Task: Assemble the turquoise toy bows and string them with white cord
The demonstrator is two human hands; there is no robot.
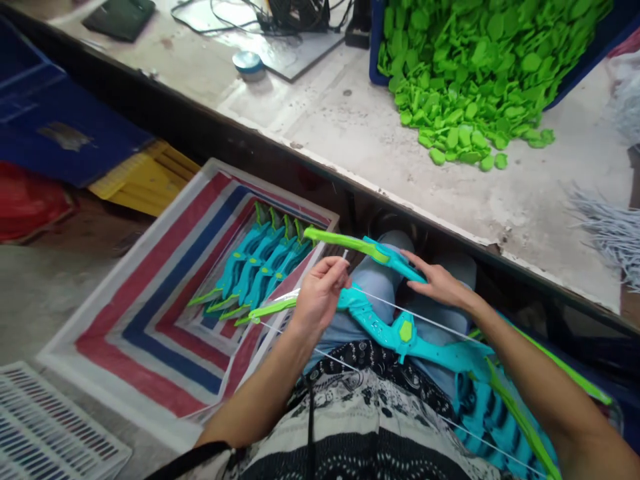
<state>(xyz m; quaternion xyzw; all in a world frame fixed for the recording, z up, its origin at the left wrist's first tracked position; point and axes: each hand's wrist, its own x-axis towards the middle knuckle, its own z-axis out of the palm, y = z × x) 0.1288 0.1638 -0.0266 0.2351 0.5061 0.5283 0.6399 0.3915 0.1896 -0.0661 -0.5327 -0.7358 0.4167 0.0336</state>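
A turquoise toy bow [400, 333] with lime green tips lies across my lap. My left hand [320, 293] is closed in a pinch on the end of a thin white string [430, 321] that runs along the bow. My right hand [437, 283] rests on the upper turquoise limb [395, 259] near its green tip, fingers curled over it. Further bows [505, 407] lie stacked on my right thigh.
A striped red, white and blue woven bag [150, 320] at my left holds several finished bows [255, 267]. The workbench [350, 133] ahead carries a blue crate with green plastic pieces [475, 73] spilling out, white strings [610, 227], cables and a tape roll [249, 63].
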